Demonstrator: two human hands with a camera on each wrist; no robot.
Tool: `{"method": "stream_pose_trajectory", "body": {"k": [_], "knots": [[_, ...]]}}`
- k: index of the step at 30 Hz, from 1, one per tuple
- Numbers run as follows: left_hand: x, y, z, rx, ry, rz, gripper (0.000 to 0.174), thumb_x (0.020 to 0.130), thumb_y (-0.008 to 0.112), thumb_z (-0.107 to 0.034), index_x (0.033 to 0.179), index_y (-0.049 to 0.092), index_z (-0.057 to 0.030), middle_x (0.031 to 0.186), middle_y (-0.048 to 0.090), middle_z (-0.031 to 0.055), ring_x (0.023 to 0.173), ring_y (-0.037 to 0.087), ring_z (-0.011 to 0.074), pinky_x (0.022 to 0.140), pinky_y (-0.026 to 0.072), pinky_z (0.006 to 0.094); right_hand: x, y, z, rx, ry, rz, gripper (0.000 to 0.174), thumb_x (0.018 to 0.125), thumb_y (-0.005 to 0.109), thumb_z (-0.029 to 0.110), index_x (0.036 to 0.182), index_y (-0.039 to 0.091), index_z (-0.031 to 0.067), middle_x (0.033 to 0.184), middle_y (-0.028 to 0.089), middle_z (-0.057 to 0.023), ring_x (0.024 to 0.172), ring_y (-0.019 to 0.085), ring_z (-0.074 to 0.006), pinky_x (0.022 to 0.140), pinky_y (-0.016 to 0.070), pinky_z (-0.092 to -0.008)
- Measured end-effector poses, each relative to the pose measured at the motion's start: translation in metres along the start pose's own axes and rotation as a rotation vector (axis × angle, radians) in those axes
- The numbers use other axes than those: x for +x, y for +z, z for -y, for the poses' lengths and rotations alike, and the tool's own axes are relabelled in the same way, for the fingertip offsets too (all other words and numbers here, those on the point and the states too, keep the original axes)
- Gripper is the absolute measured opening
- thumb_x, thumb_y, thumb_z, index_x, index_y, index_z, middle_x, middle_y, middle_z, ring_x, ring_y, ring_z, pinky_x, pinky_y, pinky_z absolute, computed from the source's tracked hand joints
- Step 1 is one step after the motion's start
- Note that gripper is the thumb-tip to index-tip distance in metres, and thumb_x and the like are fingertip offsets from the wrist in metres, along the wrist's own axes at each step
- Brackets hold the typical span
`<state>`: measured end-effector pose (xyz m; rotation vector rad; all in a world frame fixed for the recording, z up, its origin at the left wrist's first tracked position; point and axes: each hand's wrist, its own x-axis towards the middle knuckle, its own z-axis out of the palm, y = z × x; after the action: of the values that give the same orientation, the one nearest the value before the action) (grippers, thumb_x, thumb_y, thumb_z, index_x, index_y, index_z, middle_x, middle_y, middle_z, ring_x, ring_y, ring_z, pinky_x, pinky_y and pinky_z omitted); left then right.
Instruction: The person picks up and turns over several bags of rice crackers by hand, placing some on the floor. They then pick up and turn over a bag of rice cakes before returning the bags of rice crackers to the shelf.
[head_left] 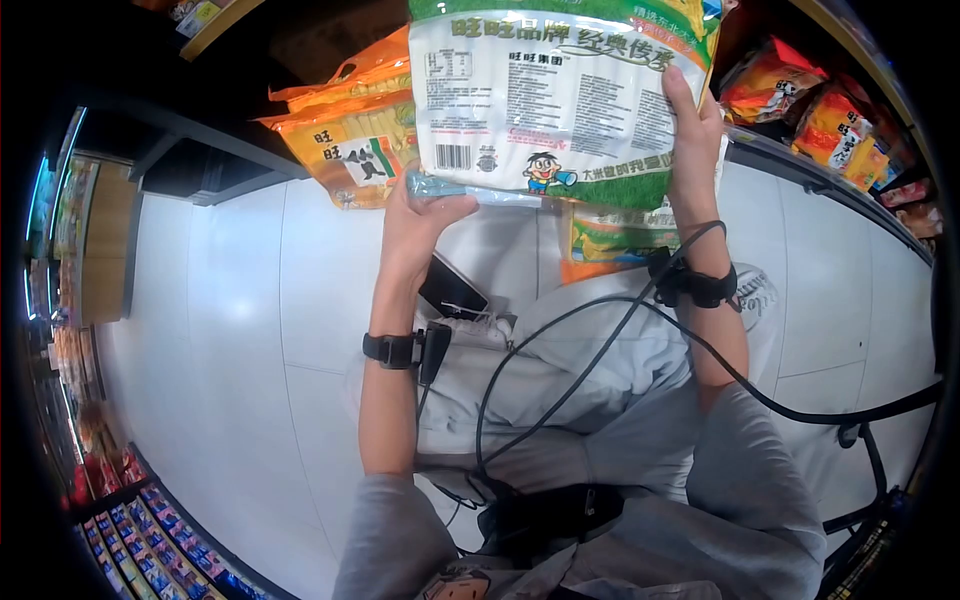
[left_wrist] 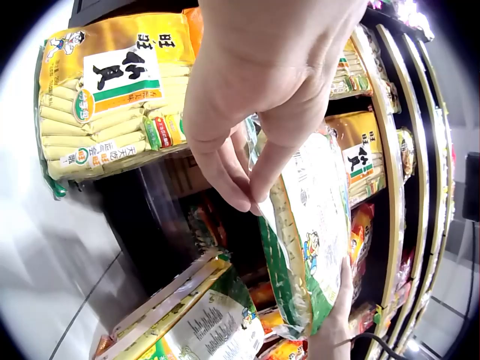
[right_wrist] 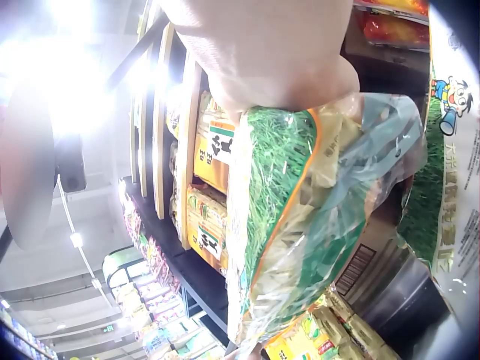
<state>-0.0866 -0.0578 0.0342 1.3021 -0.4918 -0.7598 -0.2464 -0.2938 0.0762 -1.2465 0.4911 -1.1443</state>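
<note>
At the far left, packaged goods (head_left: 72,225) line a display, and lower down on the near left, rows of small blue-and-red packs (head_left: 150,535) fill a rack. Pale tiled floor (head_left: 220,290) lies to the right of these. Next, beyond the left hand, orange-and-yellow packs (head_left: 345,150) stand partly behind the large white-and-green bag (head_left: 545,110).

The left hand (head_left: 425,225) has its thumb and fingers pinched on the bag's lower left corner, where clear film bunches up. A black wristband (head_left: 392,349) circles that wrist, and a black rectangular item (head_left: 450,290) shows just right of it, below the bag. The bag is raised at the far middle between both hands, its printed side with the barcode and cartoon figure facing the head camera.

Under the bag's right part, another green-and-white pack (head_left: 615,240) shows near the person's knee. The right hand (head_left: 697,145) grips the bag's right edge, thumb on the printed face; its other fingers are mostly hidden behind. A black cable (head_left: 780,408) runs by the right forearm. At the far right, red-and-orange packs (head_left: 770,85) sit on a shelf (head_left: 835,192).
</note>
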Motion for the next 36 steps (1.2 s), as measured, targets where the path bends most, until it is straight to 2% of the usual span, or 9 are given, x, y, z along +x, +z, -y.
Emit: {"method": "stream_pose_trajectory", "body": {"k": [8, 15, 19, 22, 23, 27, 29, 31, 36], "knots": [[0.005, -0.024, -0.016, 0.217, 0.148, -0.114, 0.066, 0.079, 0.074, -0.006, 0.135, 0.039, 0.0008, 0.133, 0.049, 0.0187, 0.128, 0.045, 0.0268, 0.107, 0.0347, 0.0372, -0.024, 0.021, -0.005, -0.168, -0.107, 0.209, 0.043, 0.081, 0.076, 0.03, 0.108, 0.059, 0.0004, 0.096, 0.066, -0.0069, 0.086, 0.062, -0.0117, 0.075, 0.0498, -0.0261], [0.014, -0.045, -0.009, -0.053, 0.314, -0.266, 0.049, 0.089, 0.07, -0.017, 0.129, 0.046, -0.0005, 0.125, 0.056, 0.0083, 0.114, 0.054, 0.0187, 0.098, 0.0418, 0.0344, -0.052, 0.042, -0.008, -0.392, -0.01, 0.511, 0.054, 0.075, 0.078, 0.039, 0.107, 0.058, 0.0009, 0.09, 0.066, -0.0121, 0.084, 0.064, -0.017, 0.075, 0.0495, -0.0327], [0.016, -0.077, 0.006, -0.169, 0.322, -0.28, 0.05, 0.09, 0.069, -0.028, 0.128, 0.048, -0.0027, 0.123, 0.058, 0.0072, 0.113, 0.055, 0.0199, 0.098, 0.0421, 0.0363, -0.064, 0.045, -0.001, -0.224, 0.033, 0.721, 0.062, 0.083, 0.07, 0.043, 0.126, 0.053, 0.0018, 0.115, 0.063, -0.0135, 0.105, 0.061, -0.0198, 0.091, 0.0472, -0.0327], [-0.001, -0.04, -0.031, -0.581, 0.191, -0.307, 0.027, 0.1, 0.05, -0.03, 0.111, 0.054, -0.0058, 0.097, 0.057, 0.0023, 0.091, 0.054, 0.0154, 0.087, 0.0443, 0.0325, -0.061, 0.05, 0.042, 0.345, 0.654, 1.046, 0.074, 0.087, 0.068, 0.039, 0.143, 0.039, 0.0002, 0.142, 0.046, -0.0169, 0.13, 0.047, -0.0266, 0.106, 0.041, -0.0395], [0.001, -0.043, -0.03, -0.731, 0.177, -0.168, 0.026, 0.101, 0.048, -0.029, 0.111, 0.054, -0.0058, 0.096, 0.057, 0.002, 0.091, 0.053, 0.0152, 0.088, 0.0436, 0.0325, -0.072, 0.05, 0.012, 0.613, 0.237, 1.326, 0.082, 0.085, 0.068, 0.048, 0.145, 0.036, 0.0022, 0.147, 0.041, -0.0179, 0.135, 0.041, -0.0297, 0.109, 0.0378, -0.0451], [0.02, -0.063, -0.018, -1.138, 0.077, 0.359, 0.027, 0.104, 0.038, -0.028, 0.109, 0.053, -0.0059, 0.094, 0.056, 0.0011, 0.091, 0.052, 0.0141, 0.093, 0.041, 0.0325, -0.08, 0.059, 0.039, -0.082, -0.159, 1.316, 0.085, 0.085, 0.062, 0.058, 0.147, 0.033, 0.007, 0.145, 0.045, -0.0137, 0.134, 0.042, -0.0299, 0.111, 0.0338, -0.0401], [0.029, -0.072, -0.008, -1.219, 0.016, 0.531, 0.029, 0.105, 0.033, -0.027, 0.109, 0.053, -0.006, 0.092, 0.055, 0.0007, 0.091, 0.051, 0.0136, 0.096, 0.0396, 0.0325, -0.083, 0.06, 0.024, -0.261, -0.045, 1.215, 0.084, 0.087, 0.062, 0.056, 0.144, 0.033, 0.0019, 0.141, 0.047, -0.0193, 0.129, 0.047, -0.0304, 0.107, 0.037, -0.0367], [0.03, -0.068, -0.009, -1.222, -0.072, 0.667, 0.031, 0.105, 0.031, -0.025, 0.114, 0.054, -0.0051, 0.089, 0.055, -0.0003, 0.09, 0.05, 0.0123, 0.101, 0.0351, 0.031, -0.086, 0.06, -0.002, -0.263, 0.512, 1.129, 0.077, 0.09, 0.064, 0.047, 0.145, 0.034, 0.0031, 0.145, 0.042, -0.0199, 0.133, 0.043, -0.0238, 0.108, 0.0367, -0.0378], [0.014, -0.044, -0.01, -1.239, -0.099, 0.453, 0.04, 0.103, 0.037, -0.034, 0.118, 0.054, -0.0017, 0.096, 0.06, 0.0016, 0.095, 0.054, 0.0133, 0.099, 0.04, 0.0351, -0.109, 0.067, -0.035, 0.215, 1.122, 1.12, 0.066, 0.09, 0.067, 0.035, 0.14, 0.041, -0.0008, 0.133, 0.053, -0.0152, 0.122, 0.051, -0.017, 0.103, 0.0407, -0.0336]]}}
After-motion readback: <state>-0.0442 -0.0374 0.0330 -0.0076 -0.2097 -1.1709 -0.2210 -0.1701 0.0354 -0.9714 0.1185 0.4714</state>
